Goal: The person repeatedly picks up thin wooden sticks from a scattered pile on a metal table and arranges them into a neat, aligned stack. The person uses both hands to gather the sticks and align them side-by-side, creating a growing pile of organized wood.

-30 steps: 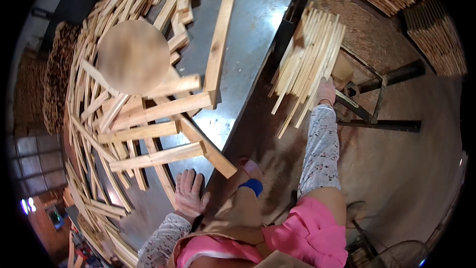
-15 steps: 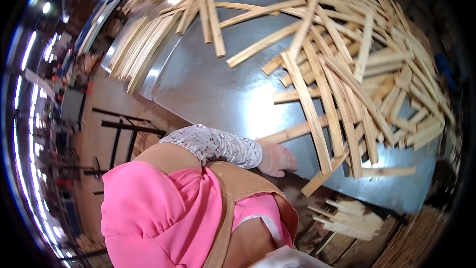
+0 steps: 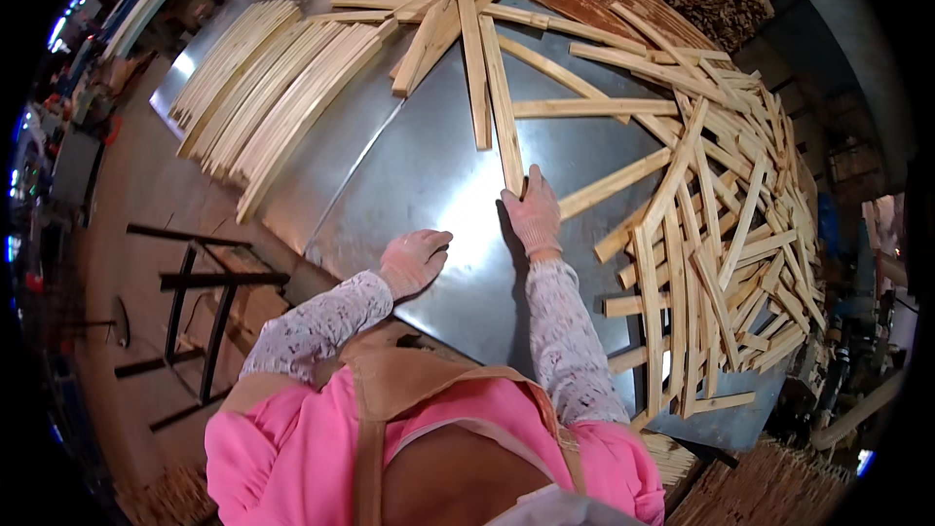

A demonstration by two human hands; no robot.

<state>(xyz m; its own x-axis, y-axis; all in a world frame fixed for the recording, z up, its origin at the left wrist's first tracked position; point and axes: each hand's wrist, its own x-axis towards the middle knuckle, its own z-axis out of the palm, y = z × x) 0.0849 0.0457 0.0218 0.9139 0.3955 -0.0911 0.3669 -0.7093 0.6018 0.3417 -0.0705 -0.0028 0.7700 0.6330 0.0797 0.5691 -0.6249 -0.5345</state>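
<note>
Compared with half a second back, the view has swung to put the sheet-metal table (image 3: 419, 185) square ahead, and both gloved hands are now laid out on it instead of only one being seen at the near edge. The right hand (image 3: 533, 214) has been brought onto the near end of a long wooden slat (image 3: 499, 102) — fingers spread flat over the slat's tip, touching it, no closed grip seen; whether anything is pinched under the palm cannot be told. The slat runs away from the person up the middle of the table, just beside a second parallel slat (image 3: 471, 63). The left hand (image 3: 414, 261) is loosely curled, resting on bare metal near the table's near edge, nothing seen in it — released, as far as can be judged. A neat row of stacked slats (image 3: 268, 97) is laid along the far-left side; a loose, criss-crossed heap of slats (image 3: 721, 224) is spread over the right side. A black metal stand (image 3: 195, 312) sits on the floor to the left. Judged from this: one slat has been singled out from the jumble and is under the right hand, clear of the heap, with open metal between it and the sorted row.
</note>
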